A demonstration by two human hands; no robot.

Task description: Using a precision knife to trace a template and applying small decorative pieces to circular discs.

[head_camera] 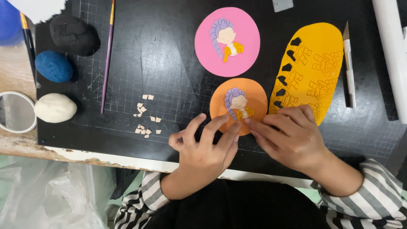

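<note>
An orange clay disc [256,96] with a small purple-haired figure [236,101] lies on the black cutting mat [161,55]. My left hand [203,146] rests at the disc's lower edge, its fingertips spread and touching it. My right hand [290,133] comes in from the right, its fingertips pressing the disc's lower right edge beside the figure. Neither hand grips anything. Above lies a pink clay disc [246,51] with a similar figure.
A yellow oval clay sheet [316,63] with cut-outs lies right, then a craft knife [349,63] and a white roller [392,51]. Black [72,34], blue [54,66] and white [55,107] clay lumps sit left, by a purple brush [107,55], beige clay scraps [146,116] and a mirror [15,112].
</note>
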